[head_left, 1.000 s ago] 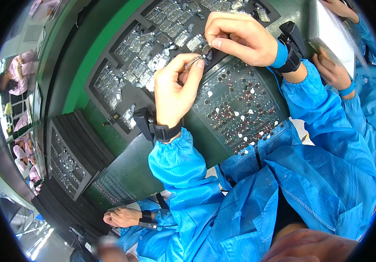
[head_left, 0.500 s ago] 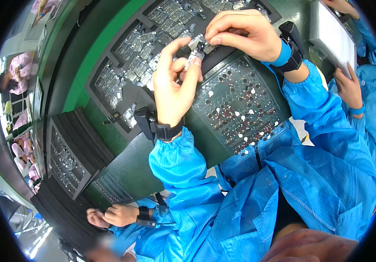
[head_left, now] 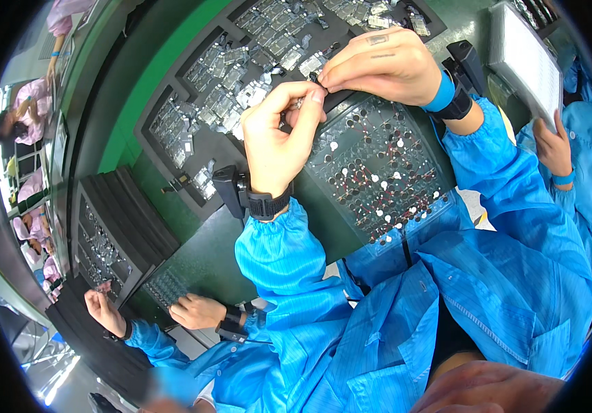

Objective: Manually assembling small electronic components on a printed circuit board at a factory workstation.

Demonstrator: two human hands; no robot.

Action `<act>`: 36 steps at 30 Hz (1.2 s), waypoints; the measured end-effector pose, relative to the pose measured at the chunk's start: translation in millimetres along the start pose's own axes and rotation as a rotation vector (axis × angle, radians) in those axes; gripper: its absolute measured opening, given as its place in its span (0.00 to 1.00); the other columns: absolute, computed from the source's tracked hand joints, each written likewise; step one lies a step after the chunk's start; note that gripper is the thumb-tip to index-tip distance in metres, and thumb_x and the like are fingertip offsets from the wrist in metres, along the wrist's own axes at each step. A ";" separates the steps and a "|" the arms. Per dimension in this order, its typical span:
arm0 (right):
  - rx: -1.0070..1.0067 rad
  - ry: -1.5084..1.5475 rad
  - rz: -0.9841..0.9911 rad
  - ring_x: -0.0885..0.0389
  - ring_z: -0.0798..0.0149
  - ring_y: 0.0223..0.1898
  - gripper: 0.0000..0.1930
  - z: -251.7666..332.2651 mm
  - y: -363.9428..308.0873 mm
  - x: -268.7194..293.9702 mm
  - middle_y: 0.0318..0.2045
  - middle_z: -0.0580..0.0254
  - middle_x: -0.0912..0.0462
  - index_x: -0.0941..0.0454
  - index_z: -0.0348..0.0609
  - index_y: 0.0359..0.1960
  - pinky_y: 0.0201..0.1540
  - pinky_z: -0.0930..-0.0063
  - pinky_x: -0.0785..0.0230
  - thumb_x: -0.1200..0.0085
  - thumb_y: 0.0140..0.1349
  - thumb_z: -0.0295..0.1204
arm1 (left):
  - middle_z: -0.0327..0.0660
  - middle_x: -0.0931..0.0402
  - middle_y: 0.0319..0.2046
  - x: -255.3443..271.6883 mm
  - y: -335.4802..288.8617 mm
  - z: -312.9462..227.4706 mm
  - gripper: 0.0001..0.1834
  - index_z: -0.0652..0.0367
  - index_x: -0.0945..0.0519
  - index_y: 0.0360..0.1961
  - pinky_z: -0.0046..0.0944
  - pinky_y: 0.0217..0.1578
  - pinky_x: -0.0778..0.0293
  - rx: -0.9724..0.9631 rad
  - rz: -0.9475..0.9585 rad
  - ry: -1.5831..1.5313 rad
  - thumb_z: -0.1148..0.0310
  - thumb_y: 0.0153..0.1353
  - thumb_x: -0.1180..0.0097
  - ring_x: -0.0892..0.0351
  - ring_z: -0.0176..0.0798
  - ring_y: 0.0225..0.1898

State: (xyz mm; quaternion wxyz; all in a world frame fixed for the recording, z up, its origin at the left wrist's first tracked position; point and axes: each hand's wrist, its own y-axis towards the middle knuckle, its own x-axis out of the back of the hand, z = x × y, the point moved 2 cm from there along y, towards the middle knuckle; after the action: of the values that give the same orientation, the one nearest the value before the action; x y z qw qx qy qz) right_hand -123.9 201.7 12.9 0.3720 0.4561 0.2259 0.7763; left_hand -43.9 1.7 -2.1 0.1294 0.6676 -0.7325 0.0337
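Note:
My left hand (head_left: 278, 134) is closed, thumb and forefinger pinched together. In it is a small silver-and-black electronic part, mostly hidden by the fingers. My right hand (head_left: 385, 67) meets it fingertip to fingertip, pinching a tiny black piece (head_left: 315, 79) of that part; whether this is separate from the part I cannot tell. Beyond both hands lies a black foam tray (head_left: 203, 141) with compartments full of small silver electronic parts (head_left: 223, 86). Closer to my body is a clear plastic tray (head_left: 323, 182) with many small round black and white pieces on red wires.
At far right stands a stack of white trays (head_left: 526, 62), with a co-worker's hand (head_left: 554, 144) at it. To the left are stacked black foam trays (head_left: 127, 213). A second co-worker's hands (head_left: 196, 311) work at lower left. Black devices (head_left: 227, 184) are strapped to my wrists.
My left fingers have closed over the part, which showed more before. My right fingertips have moved down and left against it. The lower-left co-worker's hands have moved apart.

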 end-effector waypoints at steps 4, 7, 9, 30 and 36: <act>-0.009 -0.005 -0.004 0.12 0.55 0.38 0.08 0.8 -0.3 -1.9 0.38 0.58 0.12 0.14 0.41 0.41 0.39 0.69 0.19 0.34 0.60 0.26 | 0.39 0.17 0.31 -1.4 0.0 -0.9 0.07 0.67 0.17 0.45 0.29 0.38 0.27 0.005 -0.017 -0.017 0.75 0.69 0.41 0.21 0.28 0.33; -0.033 -0.019 0.029 0.13 0.55 0.37 0.08 -0.1 -0.3 -5.7 0.38 0.58 0.13 0.14 0.40 0.41 0.39 0.68 0.20 0.35 0.61 0.27 | 0.39 0.17 0.33 0.2 -0.3 1.0 0.07 0.67 0.17 0.45 0.29 0.38 0.26 0.011 -0.021 0.012 0.76 0.68 0.40 0.20 0.28 0.34; -0.053 -0.011 0.043 0.13 0.56 0.36 0.07 2.5 0.7 -4.6 0.38 0.59 0.13 0.14 0.41 0.41 0.37 0.69 0.20 0.35 0.61 0.27 | 0.39 0.17 0.33 -0.2 -0.1 -0.1 0.07 0.67 0.17 0.45 0.29 0.38 0.26 0.012 -0.025 0.020 0.76 0.68 0.40 0.20 0.28 0.34; -0.225 0.002 0.067 0.25 0.65 0.18 0.04 8.7 1.5 0.0 0.29 0.62 0.19 0.17 0.41 0.34 0.21 0.72 0.34 0.38 0.58 0.26 | 0.39 0.16 0.34 -2.8 1.3 -3.0 0.11 0.64 0.23 0.51 0.28 0.40 0.27 0.047 -0.019 0.024 0.77 0.70 0.43 0.19 0.27 0.38; -0.241 0.001 0.092 0.21 0.62 0.21 0.05 8.9 0.9 -2.3 0.28 0.61 0.19 0.18 0.40 0.34 0.23 0.70 0.30 0.39 0.59 0.27 | 0.41 0.15 0.35 -6.5 0.7 1.7 0.09 0.67 0.19 0.48 0.27 0.37 0.26 0.053 0.001 0.039 0.78 0.68 0.42 0.18 0.28 0.37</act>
State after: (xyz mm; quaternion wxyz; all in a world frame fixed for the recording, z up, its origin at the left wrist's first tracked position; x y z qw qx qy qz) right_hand -115.8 199.4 16.6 0.3880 0.4176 0.1102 0.8142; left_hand -44.3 7.8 -5.2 0.1259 0.6698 -0.7288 0.0663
